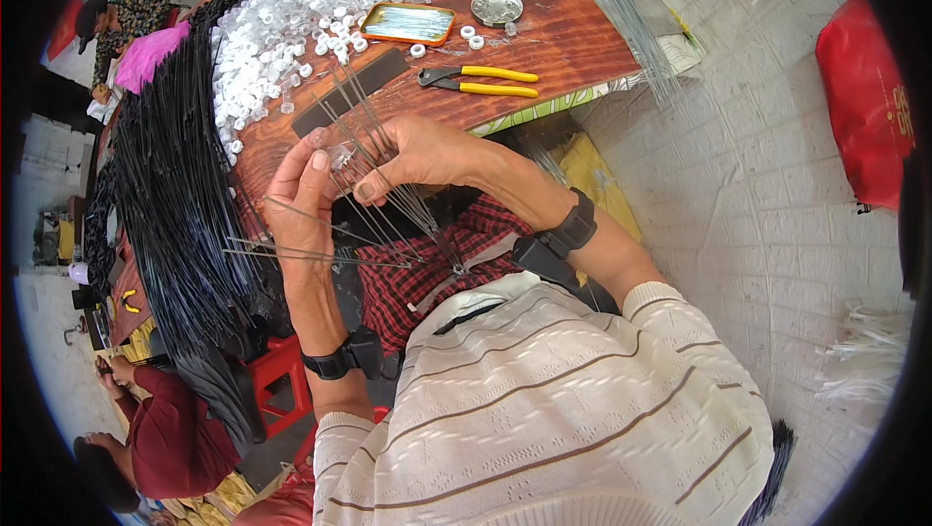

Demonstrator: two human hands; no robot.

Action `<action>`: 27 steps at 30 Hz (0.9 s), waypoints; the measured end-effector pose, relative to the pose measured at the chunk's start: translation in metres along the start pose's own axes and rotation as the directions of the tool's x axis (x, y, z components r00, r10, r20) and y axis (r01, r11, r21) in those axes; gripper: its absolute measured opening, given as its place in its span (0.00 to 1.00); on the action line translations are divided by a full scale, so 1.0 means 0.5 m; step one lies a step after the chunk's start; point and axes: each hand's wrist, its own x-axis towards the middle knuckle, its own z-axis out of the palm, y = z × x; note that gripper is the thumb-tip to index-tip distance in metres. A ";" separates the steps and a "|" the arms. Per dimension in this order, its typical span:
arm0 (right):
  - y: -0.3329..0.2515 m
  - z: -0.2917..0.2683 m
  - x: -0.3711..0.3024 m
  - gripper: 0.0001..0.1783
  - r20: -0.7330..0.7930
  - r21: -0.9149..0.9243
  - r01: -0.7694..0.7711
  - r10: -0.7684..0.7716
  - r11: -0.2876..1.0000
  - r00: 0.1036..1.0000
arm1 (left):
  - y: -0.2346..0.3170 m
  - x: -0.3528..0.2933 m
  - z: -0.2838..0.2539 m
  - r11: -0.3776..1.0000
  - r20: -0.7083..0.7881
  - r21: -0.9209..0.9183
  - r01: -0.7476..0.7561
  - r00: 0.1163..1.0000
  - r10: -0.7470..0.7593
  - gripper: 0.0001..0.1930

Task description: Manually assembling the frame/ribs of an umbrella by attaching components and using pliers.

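Note:
My left hand point(301, 186) is at the near edge of the wooden table, its thumb and fingertips pinched on a small clear plastic piece point(340, 155). To its right, my right hand point(417, 152) has its thumb and fingers closed around several thin grey metal ribs point(413, 208). These ribs fan out from a joint point(458, 269) over my lap, against red-and-black checked cloth point(388, 293). Some ribs pass below my left hand and stick out leftward. Where the ribs meet the clear piece, the fingers partly hide them.
Yellow-handled cutting pliers point(500, 71), an orange-rimmed tray point(406, 41) of thin pins and a round metal dish point(475, 12) lie on the table point(573, 31). White and clear plastic parts point(282, 41) are heaped behind. Black ribs point(175, 177) hang at left; two people sit beyond.

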 end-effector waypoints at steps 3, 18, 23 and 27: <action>-0.012 0.006 -0.005 0.11 -0.030 -0.033 -0.015 0.014 0.999 0.999 | 0.000 -0.001 0.010 0.999 -0.064 -0.030 -0.015 0.998 0.013 0.16; 0.014 0.010 0.003 0.11 -0.010 0.099 0.011 -0.010 0.995 1.000 | -0.028 0.007 -0.040 0.998 0.015 -0.054 -0.021 1.000 0.021 0.16; 0.019 -0.003 0.005 0.11 0.137 0.112 0.017 -0.032 0.994 0.990 | -0.027 0.008 -0.036 0.996 0.116 -0.085 -0.031 0.992 0.041 0.25; 0.018 -0.003 0.001 0.12 0.107 0.143 0.009 -0.025 0.990 0.994 | -0.025 0.004 -0.036 0.990 0.180 -0.143 0.007 0.984 0.019 0.29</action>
